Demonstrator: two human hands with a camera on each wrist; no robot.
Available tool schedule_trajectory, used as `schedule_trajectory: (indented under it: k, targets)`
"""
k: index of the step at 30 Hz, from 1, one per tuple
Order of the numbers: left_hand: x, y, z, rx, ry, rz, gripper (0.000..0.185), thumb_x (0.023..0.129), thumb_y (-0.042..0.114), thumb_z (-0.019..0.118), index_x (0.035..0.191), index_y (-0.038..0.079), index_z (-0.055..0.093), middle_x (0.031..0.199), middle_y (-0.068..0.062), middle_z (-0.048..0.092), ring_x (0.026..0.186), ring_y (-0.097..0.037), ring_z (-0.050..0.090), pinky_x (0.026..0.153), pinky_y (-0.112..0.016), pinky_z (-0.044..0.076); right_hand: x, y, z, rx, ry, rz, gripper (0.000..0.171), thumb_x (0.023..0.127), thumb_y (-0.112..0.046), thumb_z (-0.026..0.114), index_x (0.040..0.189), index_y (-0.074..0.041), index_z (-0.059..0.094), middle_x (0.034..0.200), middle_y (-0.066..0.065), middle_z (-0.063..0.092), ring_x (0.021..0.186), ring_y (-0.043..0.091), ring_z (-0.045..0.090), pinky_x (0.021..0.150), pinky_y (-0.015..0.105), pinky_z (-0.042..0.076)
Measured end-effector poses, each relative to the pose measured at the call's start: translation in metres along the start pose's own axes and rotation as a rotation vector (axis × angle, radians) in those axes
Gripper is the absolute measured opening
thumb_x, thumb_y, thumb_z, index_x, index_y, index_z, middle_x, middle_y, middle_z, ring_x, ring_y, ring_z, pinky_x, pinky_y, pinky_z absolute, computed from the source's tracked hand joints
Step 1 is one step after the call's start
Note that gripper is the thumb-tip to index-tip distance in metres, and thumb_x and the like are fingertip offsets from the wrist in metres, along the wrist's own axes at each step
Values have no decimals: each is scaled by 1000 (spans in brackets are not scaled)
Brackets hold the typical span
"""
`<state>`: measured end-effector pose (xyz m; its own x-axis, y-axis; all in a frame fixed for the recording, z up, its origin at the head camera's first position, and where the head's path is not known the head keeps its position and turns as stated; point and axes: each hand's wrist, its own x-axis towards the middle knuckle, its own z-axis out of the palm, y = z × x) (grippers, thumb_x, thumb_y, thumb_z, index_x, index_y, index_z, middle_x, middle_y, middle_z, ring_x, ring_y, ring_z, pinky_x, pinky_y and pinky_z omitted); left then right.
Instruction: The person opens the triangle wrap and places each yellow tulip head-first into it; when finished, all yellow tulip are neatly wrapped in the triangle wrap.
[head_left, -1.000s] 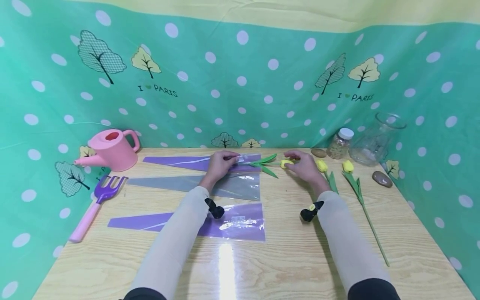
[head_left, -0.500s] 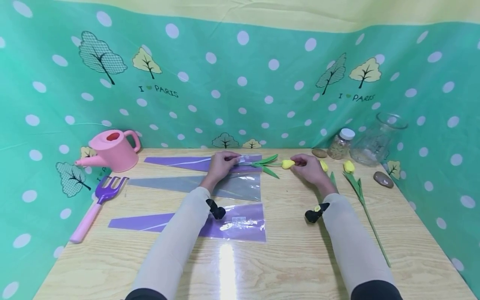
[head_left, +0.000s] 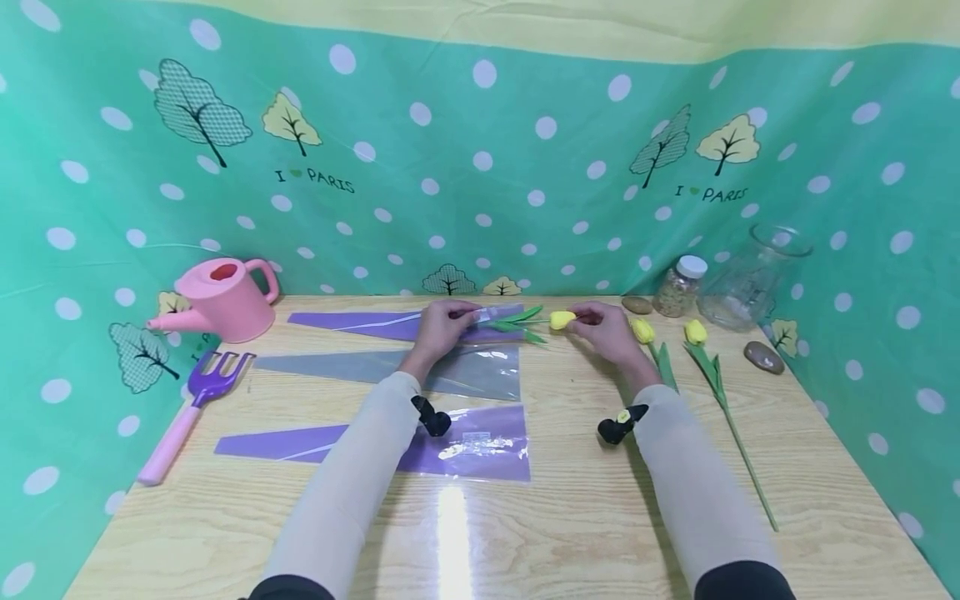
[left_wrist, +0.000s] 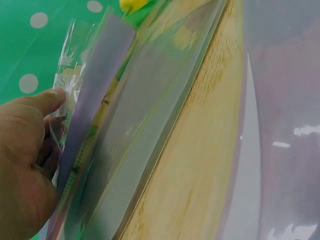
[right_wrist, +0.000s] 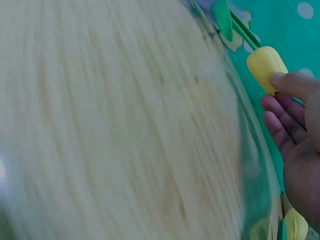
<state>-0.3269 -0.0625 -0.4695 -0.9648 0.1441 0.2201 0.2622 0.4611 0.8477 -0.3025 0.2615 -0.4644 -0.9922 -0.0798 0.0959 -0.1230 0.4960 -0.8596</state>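
1. Pinching the open mouth of the far purple sleeve, the left hand was seen with its thumb curled over the clear plastic edge, apparently so that the opening was kept lifted.
2. A yellow tulip was grasped at its bloom by the fingertips of the right hand; its leaves lay at the sleeve's mouth, the stem seemingly already partly inside.
3. Two more sleeves, a grey one and a nearer purple one, were laid flat on the wooden table.
4. Two spare tulips were laid just right of the right hand.
5. A pink watering can, a purple fork, a jar, a glass vase and stones were ranged along the edges, before a green dotted backdrop.
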Motion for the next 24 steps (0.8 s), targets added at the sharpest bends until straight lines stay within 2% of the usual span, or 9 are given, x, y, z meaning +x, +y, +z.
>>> schedule_trajectory:
  k: [7,19,24]
  targets:
    - [2,2,2,-20,-4,-3,19,96,18,75,112,9,79,116,-11,79,104,-26,73,89,-35,60,8,-13,23,36,9,-37,29,96,-9,72,124,-1,71,118,22,72,103,30,69,79,17,55]
    - [2,4,6,-28,18,-6,19,95,18,75,112,11,80,117,-11,79,111,-26,73,96,-40,60,16,-25,56,101,6,9,27,92,-8,76,119,-3,73,117,18,74,100,23,68,84,22,58]
    - [2,4,7,-35,24,-16,19,96,18,75,112,11,79,116,-11,79,107,-26,74,93,-39,61,18,-24,61,119,14,17,26,92,-9,77,117,-4,74,116,17,75,100,23,69,85,22,59]
